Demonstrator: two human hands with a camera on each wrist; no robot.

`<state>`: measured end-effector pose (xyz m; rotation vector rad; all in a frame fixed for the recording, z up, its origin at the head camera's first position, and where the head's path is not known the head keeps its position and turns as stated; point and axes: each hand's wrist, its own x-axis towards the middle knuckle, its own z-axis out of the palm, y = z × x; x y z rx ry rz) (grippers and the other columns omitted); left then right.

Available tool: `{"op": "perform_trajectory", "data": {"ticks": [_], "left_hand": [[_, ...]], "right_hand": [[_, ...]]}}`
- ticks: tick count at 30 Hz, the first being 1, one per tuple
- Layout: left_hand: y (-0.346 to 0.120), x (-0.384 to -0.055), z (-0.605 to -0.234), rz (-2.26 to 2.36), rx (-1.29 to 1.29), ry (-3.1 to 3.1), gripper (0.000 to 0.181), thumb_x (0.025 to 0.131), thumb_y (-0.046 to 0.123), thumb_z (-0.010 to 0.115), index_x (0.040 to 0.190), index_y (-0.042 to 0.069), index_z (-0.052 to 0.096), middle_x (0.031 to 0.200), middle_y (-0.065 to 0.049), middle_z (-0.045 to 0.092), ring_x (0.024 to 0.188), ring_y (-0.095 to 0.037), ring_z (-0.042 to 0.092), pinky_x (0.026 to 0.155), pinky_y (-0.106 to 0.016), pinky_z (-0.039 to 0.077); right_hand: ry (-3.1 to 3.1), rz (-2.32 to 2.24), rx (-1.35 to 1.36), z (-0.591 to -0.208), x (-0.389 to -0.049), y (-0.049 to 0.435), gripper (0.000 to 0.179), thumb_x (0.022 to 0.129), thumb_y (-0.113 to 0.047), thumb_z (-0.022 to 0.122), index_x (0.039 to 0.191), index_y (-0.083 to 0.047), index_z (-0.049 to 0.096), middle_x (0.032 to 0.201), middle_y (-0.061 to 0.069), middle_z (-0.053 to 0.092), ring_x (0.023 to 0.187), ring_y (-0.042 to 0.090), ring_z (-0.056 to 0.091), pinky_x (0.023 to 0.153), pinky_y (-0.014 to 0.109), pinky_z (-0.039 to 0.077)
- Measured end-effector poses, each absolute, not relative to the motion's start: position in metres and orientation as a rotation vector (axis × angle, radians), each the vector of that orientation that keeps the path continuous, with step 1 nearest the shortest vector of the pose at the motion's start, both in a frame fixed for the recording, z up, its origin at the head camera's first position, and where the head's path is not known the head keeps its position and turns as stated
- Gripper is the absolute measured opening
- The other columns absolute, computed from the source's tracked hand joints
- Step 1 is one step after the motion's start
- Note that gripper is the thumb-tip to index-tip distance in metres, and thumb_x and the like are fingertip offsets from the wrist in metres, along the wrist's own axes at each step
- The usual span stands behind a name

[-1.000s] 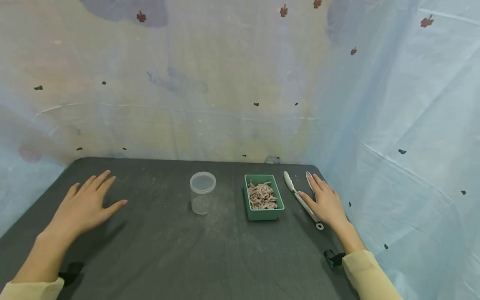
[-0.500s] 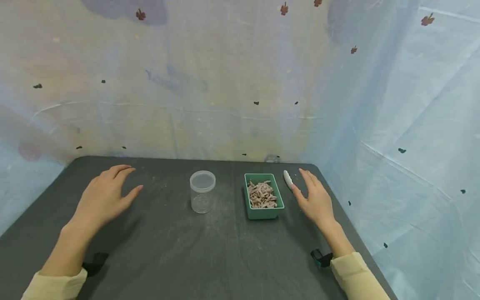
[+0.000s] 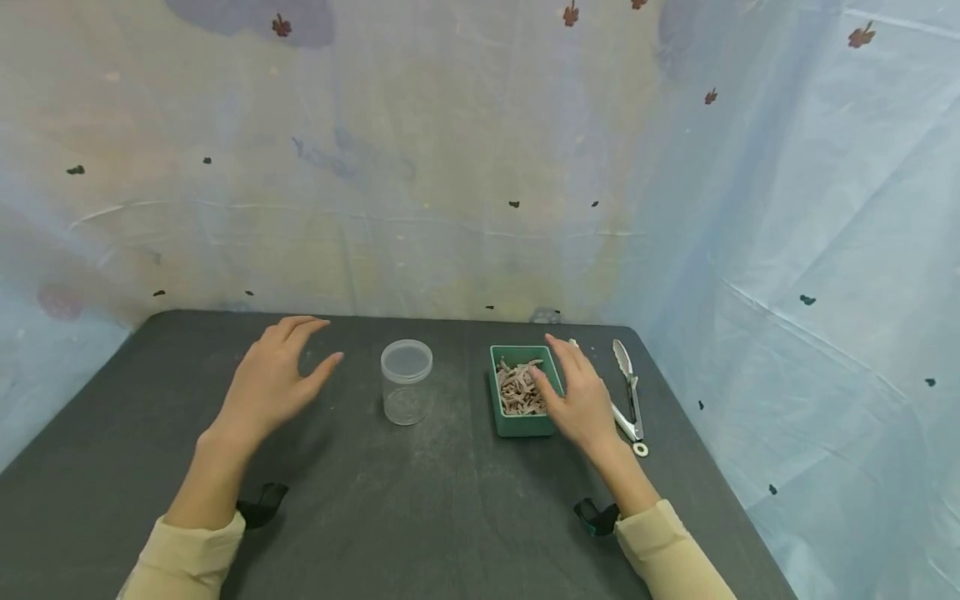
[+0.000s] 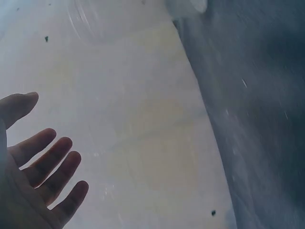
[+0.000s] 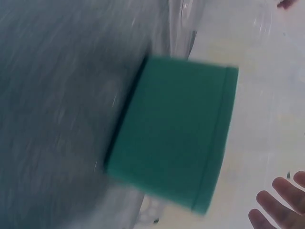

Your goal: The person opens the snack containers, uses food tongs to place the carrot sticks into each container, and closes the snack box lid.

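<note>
Logged from my remote feed: one clear jar (image 3: 406,396), centre of the tabletop (image 3: 435,517), upright, long axis vertical, pale lid (image 3: 407,362) apparently on. One green box (image 3: 523,427) of brownish strips (image 3: 517,392), right of the jar, mouth up, long axis running from near side to far. One pair of tongs (image 3: 637,407), farther right, lying splayed, tips pointing away. Left hand (image 3: 266,392): swung inward this past second, now near the jar's left, fingers relaxed, holding nothing. Right hand (image 3: 581,406): gone from over the tongs to the box's right side, fingers loosely extended, gripping nothing; contact with the box I cannot settle from these angles. I judge both hands to be closing in on jar and box, tongs left lying.
</note>
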<state>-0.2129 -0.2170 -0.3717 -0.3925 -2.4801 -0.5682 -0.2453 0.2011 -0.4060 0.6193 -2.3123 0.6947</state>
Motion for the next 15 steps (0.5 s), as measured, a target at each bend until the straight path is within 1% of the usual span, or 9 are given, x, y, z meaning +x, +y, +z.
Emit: {"op": "perform_trajectory", "data": {"ticks": [7, 15], "left_hand": [[-0.194, -0.221, -0.373, -0.718, -0.433, -2.479, 0.052, 0.098, 0.022, 0.075, 0.142, 0.000, 0.058, 0.141, -0.024, 0.055, 0.129, -0.048, 0.050, 0.101, -0.069, 0.043], [-0.172, -0.236, -0.381, -0.894, -0.474, -2.546, 0.051, 0.102, 0.028, 0.070, 0.146, 0.004, 0.056, 0.149, -0.019, 0.051, 0.138, -0.044, 0.045, 0.109, -0.070, 0.036]], "right_hand": [[-2.354, 0.790, 0.692, -0.410, -0.243, 0.163, 0.057, 0.102, -0.025, 0.069, 0.152, -0.006, 0.051, 0.143, 0.017, 0.059, 0.130, 0.036, 0.059, 0.100, 0.057, 0.054], [-2.471, 0.837, 0.742, -0.415, -0.239, 0.119, 0.061, 0.104, -0.030, 0.067, 0.156, -0.007, 0.046, 0.148, 0.016, 0.056, 0.134, 0.034, 0.057, 0.108, 0.053, 0.049]]}}
